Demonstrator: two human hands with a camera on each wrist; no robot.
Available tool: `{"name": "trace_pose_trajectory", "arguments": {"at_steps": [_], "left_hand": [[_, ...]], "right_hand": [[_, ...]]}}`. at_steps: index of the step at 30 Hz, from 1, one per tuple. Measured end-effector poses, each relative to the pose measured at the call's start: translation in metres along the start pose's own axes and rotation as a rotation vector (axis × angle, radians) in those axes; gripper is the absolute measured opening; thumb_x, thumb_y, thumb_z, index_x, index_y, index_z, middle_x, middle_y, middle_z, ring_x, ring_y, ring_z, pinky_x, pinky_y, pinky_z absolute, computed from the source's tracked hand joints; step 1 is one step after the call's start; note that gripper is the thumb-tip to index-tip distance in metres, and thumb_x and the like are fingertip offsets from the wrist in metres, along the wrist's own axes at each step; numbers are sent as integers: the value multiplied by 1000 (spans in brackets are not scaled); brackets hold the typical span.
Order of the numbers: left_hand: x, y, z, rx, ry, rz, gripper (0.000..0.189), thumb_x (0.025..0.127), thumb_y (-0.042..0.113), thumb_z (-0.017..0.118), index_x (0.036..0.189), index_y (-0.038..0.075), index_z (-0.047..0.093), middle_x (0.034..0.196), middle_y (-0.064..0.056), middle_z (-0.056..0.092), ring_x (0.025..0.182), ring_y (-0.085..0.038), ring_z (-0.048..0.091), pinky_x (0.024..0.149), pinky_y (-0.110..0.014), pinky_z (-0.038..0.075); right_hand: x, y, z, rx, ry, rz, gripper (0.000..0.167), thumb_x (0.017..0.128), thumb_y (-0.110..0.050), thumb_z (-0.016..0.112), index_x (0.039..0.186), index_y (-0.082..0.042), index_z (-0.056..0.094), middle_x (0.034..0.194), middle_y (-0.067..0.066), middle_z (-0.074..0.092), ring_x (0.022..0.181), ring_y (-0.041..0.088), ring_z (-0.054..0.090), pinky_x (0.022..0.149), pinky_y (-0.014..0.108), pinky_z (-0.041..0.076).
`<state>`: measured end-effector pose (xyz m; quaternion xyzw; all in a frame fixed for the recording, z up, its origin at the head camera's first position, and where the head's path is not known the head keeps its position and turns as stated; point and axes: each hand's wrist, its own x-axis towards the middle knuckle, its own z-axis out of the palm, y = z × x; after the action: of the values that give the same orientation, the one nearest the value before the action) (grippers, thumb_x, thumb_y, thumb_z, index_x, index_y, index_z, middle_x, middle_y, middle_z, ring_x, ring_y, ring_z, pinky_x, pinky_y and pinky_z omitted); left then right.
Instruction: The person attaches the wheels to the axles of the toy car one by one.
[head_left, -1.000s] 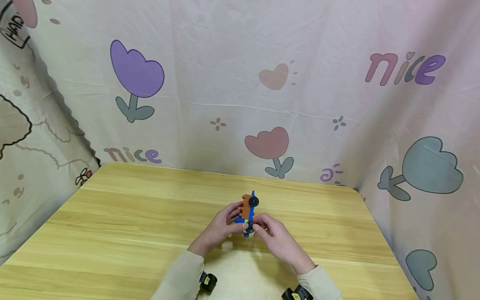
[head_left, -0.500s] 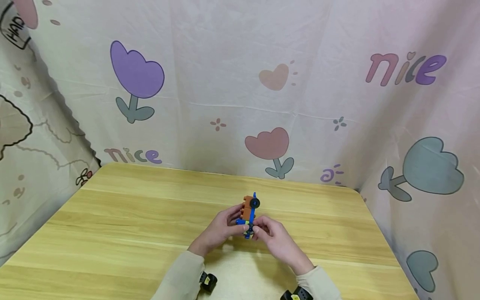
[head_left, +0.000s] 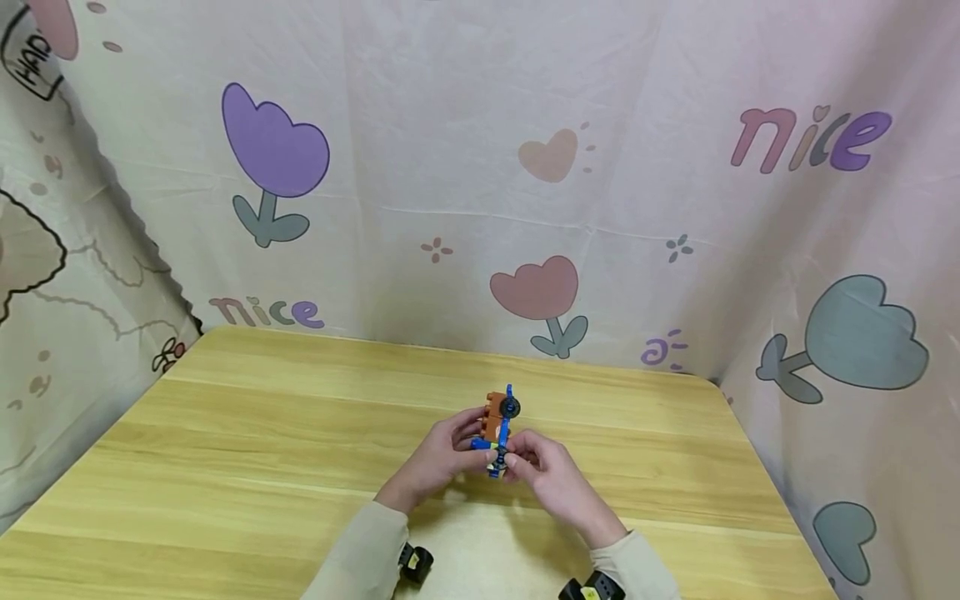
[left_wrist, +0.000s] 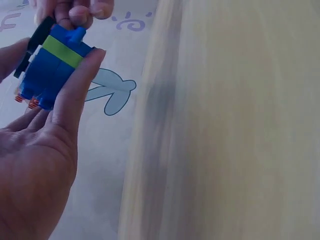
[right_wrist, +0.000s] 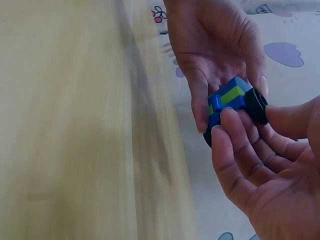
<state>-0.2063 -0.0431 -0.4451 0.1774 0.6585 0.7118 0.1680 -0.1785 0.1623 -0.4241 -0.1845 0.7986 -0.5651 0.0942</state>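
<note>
A toy car [head_left: 492,417] of building bricks, orange and blue with a lime-green stripe and black wheels, is held above the table in the head view. My left hand [head_left: 429,463] grips it from the left, with the thumb on its near end. From the other side my right hand [head_left: 561,482] pinches the near black wheel [right_wrist: 256,106] with its thumb, while its fingers curl under the car in the right wrist view. The left wrist view shows the blue end [left_wrist: 50,75] between left thumb and fingers. Part of the car's underside is hidden by both hands.
Below the hands lies a wooden table [head_left: 225,467] with light yellow grain. A printed curtain [head_left: 420,125] hangs behind its far edge and along both sides. Black wrist cameras sit on both sleeves, the left camera [head_left: 416,564] close to the table's front.
The toy car has shifted very slightly toward me and to the right. Both hands keep their hold, and the right wrist has edged slightly left.
</note>
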Motion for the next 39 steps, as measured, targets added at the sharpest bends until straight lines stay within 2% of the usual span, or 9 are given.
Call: {"name": "trace_pose_trajectory", "arguments": {"at_steps": [4,9,13,18,21,26,31,35,39], "left_hand": [[0,-1,-2,-23,-12,-6,71,92,13,70,149,-1,31,141,-23,47,127,-38,48,96,-41,48],[-1,-3,-4,-49,-43,5,69,94,11,67,149,-1,29,143,-24,46,128,-38,47,93,-41,50],[-1,-4,-5,-25,-49,20,65,95,12,64,149,-1,29,144,-23,44,131,-38,44,95,-41,48],[-2,-4,-4,9,-36,18,57,96,12,62,143,-2,33,141,-23,47,127,-37,48,93,-40,50],[-2,-4,-5,23,-24,9,52,96,11,63,138,-2,37,138,-23,50,124,-35,51,90,-38,51],[0,-4,-6,60,-11,35,49,96,10,64,138,-2,44,130,-19,55,118,-33,55,86,-38,53],[2,-4,-7,94,0,66,48,96,10,64,139,-2,48,124,-18,55,111,-31,56,80,-38,56],[1,-4,-9,120,6,70,47,96,11,65,139,0,50,126,-17,55,115,-33,54,80,-36,55],[0,-5,-11,162,9,70,43,95,13,66,136,4,56,128,-13,58,120,-33,52,85,-37,53]], "right_hand": [[-1,2,-1,-12,-9,0,12,101,-11,56,106,-1,61,92,8,63,86,31,65,79,42,54],[-2,1,-1,-16,-20,15,12,101,-9,55,106,0,60,93,10,62,88,34,64,80,43,54],[-1,2,-1,-20,-36,26,10,101,-4,53,105,2,60,93,12,62,88,38,63,79,46,54],[-2,3,-5,-27,-25,23,10,100,-8,57,106,-1,60,93,10,63,86,34,64,77,43,54],[-3,5,-8,-20,13,11,14,99,-13,60,107,-2,60,94,8,63,85,30,65,77,43,55],[-1,10,-12,-16,69,1,20,97,-18,63,109,-2,61,96,12,63,87,31,64,78,42,55],[0,9,-17,-72,132,8,19,96,-16,65,109,-2,62,96,11,64,89,26,62,77,33,54],[1,5,-21,-74,238,12,15,91,-11,71,103,-4,65,93,4,63,88,20,60,75,29,52],[3,1,-24,-51,322,13,14,90,-11,72,101,-6,66,92,4,64,87,19,60,75,29,52]]}}
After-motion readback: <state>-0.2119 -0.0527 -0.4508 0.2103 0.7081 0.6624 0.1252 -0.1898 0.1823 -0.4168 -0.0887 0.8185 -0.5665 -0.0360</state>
